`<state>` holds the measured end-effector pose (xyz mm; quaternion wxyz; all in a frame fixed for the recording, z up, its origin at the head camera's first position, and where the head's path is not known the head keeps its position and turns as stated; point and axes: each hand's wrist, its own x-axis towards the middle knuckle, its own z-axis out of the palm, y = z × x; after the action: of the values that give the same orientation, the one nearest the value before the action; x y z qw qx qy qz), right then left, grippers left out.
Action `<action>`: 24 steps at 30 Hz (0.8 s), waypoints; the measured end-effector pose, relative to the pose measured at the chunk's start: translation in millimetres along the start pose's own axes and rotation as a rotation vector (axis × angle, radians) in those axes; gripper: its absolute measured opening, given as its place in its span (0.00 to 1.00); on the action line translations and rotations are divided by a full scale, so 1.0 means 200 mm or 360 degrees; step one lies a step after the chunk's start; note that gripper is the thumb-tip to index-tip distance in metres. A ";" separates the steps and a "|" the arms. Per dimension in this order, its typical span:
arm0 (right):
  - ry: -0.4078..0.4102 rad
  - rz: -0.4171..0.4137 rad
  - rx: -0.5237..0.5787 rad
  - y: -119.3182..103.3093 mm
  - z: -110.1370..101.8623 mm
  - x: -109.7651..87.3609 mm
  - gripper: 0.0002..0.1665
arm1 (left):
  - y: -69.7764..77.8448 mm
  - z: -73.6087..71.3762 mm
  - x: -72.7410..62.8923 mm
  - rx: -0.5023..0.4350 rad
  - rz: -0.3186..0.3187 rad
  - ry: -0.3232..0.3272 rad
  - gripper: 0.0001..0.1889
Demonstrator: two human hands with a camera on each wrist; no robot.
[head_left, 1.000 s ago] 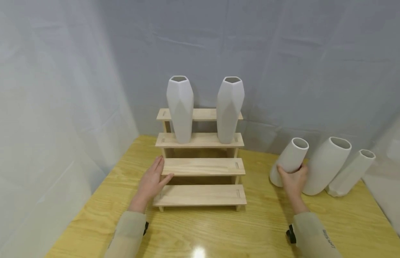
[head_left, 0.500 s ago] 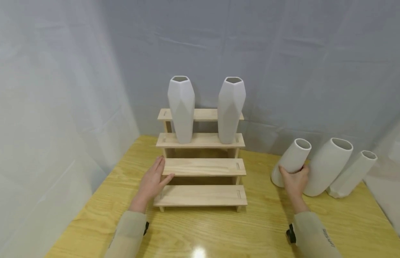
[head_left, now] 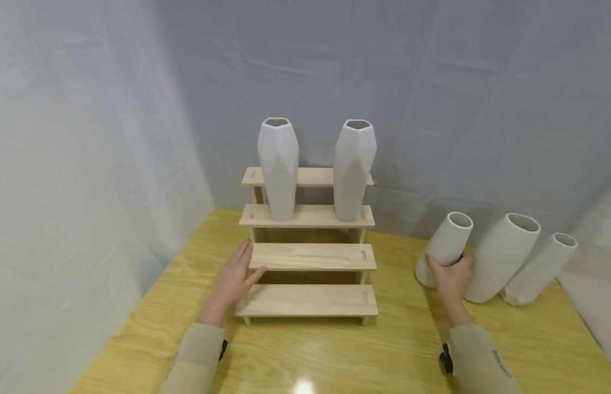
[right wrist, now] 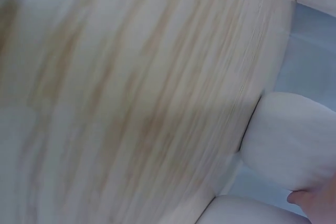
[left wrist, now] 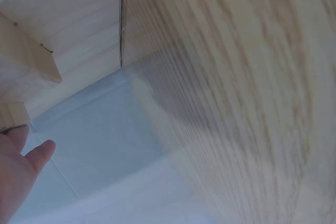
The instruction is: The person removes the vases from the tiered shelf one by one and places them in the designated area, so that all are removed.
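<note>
My right hand (head_left: 452, 276) grips the lower part of a smooth white vase (head_left: 445, 243), thumb on its left side. The vase stands at the left of a group of three on the table; in the right wrist view, its rounded side (right wrist: 289, 137) shows beside my thumb. My left hand (head_left: 231, 276) rests at the left end of a stepped wooden shelf (head_left: 312, 256), thumb spread and fingers extended along the second tier from the front. In the left wrist view, fingertips (left wrist: 39, 155) show near the wooden stand's edge (left wrist: 13, 115).
Two faceted white vases, one left (head_left: 279, 169) and one right (head_left: 354, 169), stand upright on a rear tier. Right of my right hand are a wide vase (head_left: 504, 257) and a slimmer one (head_left: 539, 271). A grey cloth (head_left: 305, 65) hangs behind the yellowish wooden table (head_left: 305, 353).
The head view has shifted slightly. The gripped vase's mouth tips a little right, then back; its base stays about where it was. My left hand stays on the shelf.
</note>
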<state>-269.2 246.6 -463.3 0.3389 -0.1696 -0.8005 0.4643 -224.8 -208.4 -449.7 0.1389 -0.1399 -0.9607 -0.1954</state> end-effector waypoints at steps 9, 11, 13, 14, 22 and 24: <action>-0.0028 -0.0062 -0.0035 -0.01 -0.01 -0.01 0.43 | 0.00 0.00 0.00 0.0007 0.0010 0.0013 0.41; -0.0030 -0.0070 -0.0038 -0.01 -0.01 -0.01 0.43 | 0.01 -0.01 0.00 0.0009 0.0008 0.0015 0.41; -0.0032 -0.0077 -0.0040 -0.01 -0.01 -0.01 0.43 | 0.01 -0.01 0.00 0.0002 0.0002 0.0011 0.41; -0.0033 -0.0082 -0.0042 -0.01 -0.01 -0.01 0.43 | 0.01 -0.01 0.00 -0.0003 0.0000 0.0010 0.41; -0.0071 -0.0079 -0.0049 -0.01 -0.01 -0.01 0.44 | 0.01 -0.02 -0.01 0.0011 -0.0013 -0.0012 0.41; -0.0078 -0.0080 -0.0055 -0.01 -0.01 -0.01 0.44 | 0.02 -0.02 -0.01 0.0007 -0.0017 -0.0012 0.41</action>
<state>-266.2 247.0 -461.8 0.3278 -0.1438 -0.8205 0.4458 -221.3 -207.7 -445.9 0.1344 -0.1353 -0.9624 -0.1934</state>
